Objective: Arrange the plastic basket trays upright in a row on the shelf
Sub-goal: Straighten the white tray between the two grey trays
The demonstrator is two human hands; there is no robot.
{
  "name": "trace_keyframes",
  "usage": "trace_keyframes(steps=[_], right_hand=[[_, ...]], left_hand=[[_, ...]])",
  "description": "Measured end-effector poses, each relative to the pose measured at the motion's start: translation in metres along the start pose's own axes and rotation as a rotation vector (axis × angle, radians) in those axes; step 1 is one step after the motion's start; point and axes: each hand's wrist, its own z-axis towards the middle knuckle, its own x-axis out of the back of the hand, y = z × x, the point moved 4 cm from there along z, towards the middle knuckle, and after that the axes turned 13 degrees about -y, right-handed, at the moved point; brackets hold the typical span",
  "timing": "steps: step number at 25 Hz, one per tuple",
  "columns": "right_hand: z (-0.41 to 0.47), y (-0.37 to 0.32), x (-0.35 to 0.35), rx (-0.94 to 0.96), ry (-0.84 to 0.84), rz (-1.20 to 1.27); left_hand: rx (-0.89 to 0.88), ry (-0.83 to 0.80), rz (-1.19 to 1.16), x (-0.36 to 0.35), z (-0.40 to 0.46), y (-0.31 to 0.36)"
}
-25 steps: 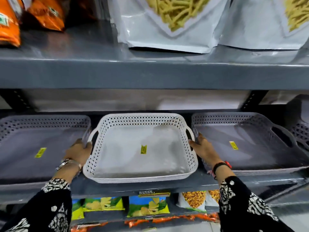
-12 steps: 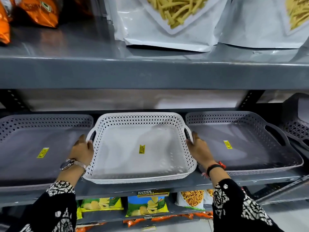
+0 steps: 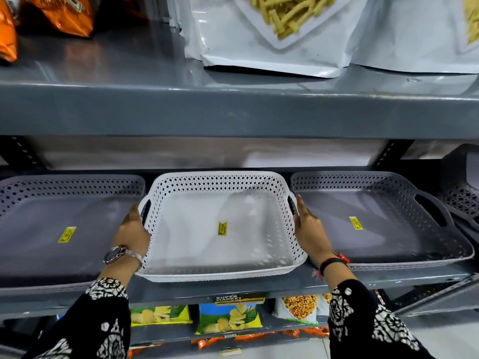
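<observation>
A white perforated basket tray (image 3: 197, 255) lies flat on the grey shelf (image 3: 290, 282), a yellow price sticker in its middle. My left hand (image 3: 132, 231) grips its left handle and my right hand (image 3: 308, 229) grips its right handle. A grey tray (image 3: 39, 229) lies flat to its left, another grey tray (image 3: 388, 229) to its right; both carry yellow stickers. The right one seems to rest on more trays of the same kind. A further grey tray (image 3: 464, 195) leans at the far right edge, partly cut off.
The grey shelf above (image 3: 233, 110) hangs low over the trays and holds white snack bags (image 3: 272, 40) and orange packets (image 3: 64, 14). Below, chip packets (image 3: 228, 320) fill a lower shelf. A bare strip of shelf runs in front of the white tray.
Both hands have stayed on the white tray's handles. The tray has slid slightly deeper into the shelf, and the view has shifted a little to the right.
</observation>
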Motion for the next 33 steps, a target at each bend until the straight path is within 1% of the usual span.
trace_keyframes(steps=[2,6,9,15,20,26,33], right_hand=[[-0.003,-0.001,-0.001,0.006,0.002,0.003],[-0.009,-0.001,-0.003,-0.013,-0.010,0.011],[-0.013,-0.001,-0.002,-0.027,-0.019,0.023],[-0.020,0.000,0.001,-0.052,-0.032,0.017],[-0.021,-0.001,0.001,-0.073,-0.029,0.015],[-0.023,0.004,0.005,-0.064,-0.025,0.004],[-0.027,0.004,0.008,-0.034,-0.008,-0.001]], left_hand=[[0.010,0.017,-0.008,-0.002,-0.001,-0.004],[0.018,-0.024,-0.056,-0.006,-0.004,-0.008],[0.033,-0.025,-0.068,-0.005,-0.011,-0.006],[0.037,-0.016,-0.032,-0.007,-0.017,-0.006],[0.044,-0.052,-0.045,-0.008,-0.017,-0.007],[0.036,-0.097,-0.122,-0.012,-0.019,-0.001],[0.050,-0.190,-0.192,-0.013,-0.020,-0.002]])
